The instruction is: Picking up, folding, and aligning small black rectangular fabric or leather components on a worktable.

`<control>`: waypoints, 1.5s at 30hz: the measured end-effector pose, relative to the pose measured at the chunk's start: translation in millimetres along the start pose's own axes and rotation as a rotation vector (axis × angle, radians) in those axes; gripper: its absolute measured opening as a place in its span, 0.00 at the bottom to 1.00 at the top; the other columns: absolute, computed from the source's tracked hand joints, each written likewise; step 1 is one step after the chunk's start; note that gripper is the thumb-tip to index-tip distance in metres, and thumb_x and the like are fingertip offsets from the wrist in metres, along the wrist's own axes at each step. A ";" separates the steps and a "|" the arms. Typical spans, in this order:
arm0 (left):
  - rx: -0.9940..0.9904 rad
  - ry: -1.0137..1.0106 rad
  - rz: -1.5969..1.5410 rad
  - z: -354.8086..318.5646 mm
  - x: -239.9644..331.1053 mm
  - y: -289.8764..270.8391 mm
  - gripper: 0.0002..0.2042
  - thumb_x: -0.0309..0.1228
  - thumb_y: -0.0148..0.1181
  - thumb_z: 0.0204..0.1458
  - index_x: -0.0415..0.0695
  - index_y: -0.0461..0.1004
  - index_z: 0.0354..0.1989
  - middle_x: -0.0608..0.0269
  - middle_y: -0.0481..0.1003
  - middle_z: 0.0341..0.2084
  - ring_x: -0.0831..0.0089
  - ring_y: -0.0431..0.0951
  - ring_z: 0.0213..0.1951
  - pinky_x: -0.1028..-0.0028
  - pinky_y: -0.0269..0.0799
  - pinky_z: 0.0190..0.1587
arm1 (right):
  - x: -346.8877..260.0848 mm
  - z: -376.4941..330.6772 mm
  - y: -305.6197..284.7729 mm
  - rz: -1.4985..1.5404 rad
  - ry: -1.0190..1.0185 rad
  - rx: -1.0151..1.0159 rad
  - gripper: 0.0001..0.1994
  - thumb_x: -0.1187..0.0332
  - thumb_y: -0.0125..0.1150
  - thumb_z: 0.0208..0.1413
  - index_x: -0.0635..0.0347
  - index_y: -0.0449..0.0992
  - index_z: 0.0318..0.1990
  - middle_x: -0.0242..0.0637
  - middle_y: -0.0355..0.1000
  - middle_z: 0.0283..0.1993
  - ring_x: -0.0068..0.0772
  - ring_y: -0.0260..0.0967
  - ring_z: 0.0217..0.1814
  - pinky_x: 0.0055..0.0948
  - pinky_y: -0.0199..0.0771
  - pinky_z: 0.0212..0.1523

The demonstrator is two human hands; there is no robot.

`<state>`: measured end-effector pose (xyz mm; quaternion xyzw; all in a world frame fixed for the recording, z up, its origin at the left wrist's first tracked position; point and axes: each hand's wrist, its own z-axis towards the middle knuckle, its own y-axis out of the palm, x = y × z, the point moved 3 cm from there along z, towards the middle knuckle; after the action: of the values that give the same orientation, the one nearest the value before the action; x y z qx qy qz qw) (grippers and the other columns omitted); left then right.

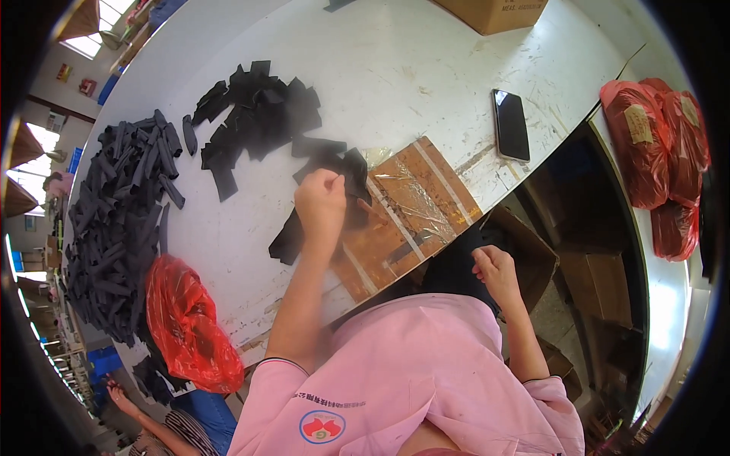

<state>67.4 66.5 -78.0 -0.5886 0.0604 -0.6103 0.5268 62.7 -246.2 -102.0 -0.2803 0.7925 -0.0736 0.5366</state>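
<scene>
My left hand (321,204) is closed in a pinch above the table, over the near end of a spread of black fabric pieces (262,102). Whatever its fingers hold, if anything, is too small to make out. Just right of it lies a brown board (418,205) with strips of clear tape and crumpled film, at the table's near edge. A few dark pieces (354,171) overlap the board's left side. My right hand (496,272) hangs past the table edge, beside the board's near right corner. Its fingers are curled closed, and their inside is hidden.
A heap of rolled dark fabric pieces (118,220) covers the table's left side, with a red plastic bag (186,323) before it. A phone (510,125) and a carton (494,11) lie farther right. Red bags (654,144) sit on another surface. Another person's arm (129,406) shows lower left.
</scene>
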 end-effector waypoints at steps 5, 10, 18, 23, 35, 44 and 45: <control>-0.143 -0.526 -0.736 -29.3 12.3 -57.4 0.03 0.23 0.58 0.41 0.37 0.73 0.24 0.68 0.72 0.21 0.83 0.69 0.24 0.82 0.64 0.27 | -111.1 -32.8 40.7 -0.034 -0.744 -0.194 0.07 0.74 0.59 0.40 0.66 0.72 0.28 0.40 0.67 0.24 0.34 0.67 0.25 0.26 0.66 0.24; -0.685 -0.209 -0.972 -57.8 41.0 -99.4 0.04 0.21 0.60 0.40 0.36 0.70 0.22 0.61 0.71 0.25 0.77 0.68 0.30 0.80 0.63 0.34 | -188.2 -44.2 56.3 -0.094 -1.229 -0.066 0.17 0.73 0.66 0.27 0.62 0.72 0.31 0.37 0.67 0.32 0.43 0.65 0.35 0.31 0.66 0.30; -0.699 -0.192 -0.980 -67.9 44.1 -93.8 0.03 0.19 0.54 0.43 0.34 0.70 0.27 0.64 0.71 0.23 0.79 0.69 0.25 0.81 0.65 0.30 | -152.1 -25.7 75.5 0.205 -0.506 -0.617 0.06 0.73 0.63 0.39 0.65 0.71 0.22 0.33 0.66 0.17 0.19 0.60 0.19 0.20 0.60 0.22; -0.703 -0.451 -1.060 -66.5 43.4 -86.2 0.07 0.26 0.52 0.48 0.35 0.71 0.32 0.62 0.73 0.24 0.79 0.72 0.26 0.81 0.67 0.30 | -144.4 -28.0 70.0 0.262 -0.478 -0.540 0.06 0.73 0.61 0.41 0.66 0.71 0.22 0.35 0.64 0.15 0.22 0.59 0.16 0.22 0.59 0.19; -0.980 -0.407 -0.827 -52.2 59.1 -96.1 0.06 0.22 0.57 0.44 0.34 0.72 0.30 0.63 0.73 0.23 0.83 0.71 0.25 0.84 0.67 0.29 | -146.0 -27.6 73.9 0.106 -0.698 -0.570 0.07 0.73 0.60 0.42 0.66 0.69 0.22 0.36 0.62 0.16 0.27 0.56 0.16 0.23 0.57 0.19; -0.924 -0.444 -0.839 -55.9 53.6 -89.6 0.04 0.21 0.54 0.45 0.34 0.72 0.29 0.65 0.72 0.22 0.84 0.70 0.25 0.85 0.66 0.28 | -131.7 -24.5 71.0 0.273 -0.458 -0.525 0.06 0.74 0.63 0.40 0.64 0.71 0.22 0.29 0.66 0.18 0.15 0.59 0.18 0.18 0.57 0.19; -0.919 -0.432 -0.842 -55.7 54.2 -89.6 0.04 0.21 0.54 0.45 0.34 0.72 0.29 0.65 0.72 0.22 0.84 0.70 0.25 0.85 0.66 0.29 | -131.9 -25.4 71.1 0.259 -0.477 -0.535 0.06 0.74 0.63 0.40 0.64 0.71 0.21 0.30 0.66 0.17 0.16 0.59 0.18 0.18 0.58 0.19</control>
<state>-14.0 36.6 2.9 -0.8361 -0.0277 -0.5445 -0.0616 49.3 -122.7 -14.5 -0.3173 0.6655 0.2717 0.6186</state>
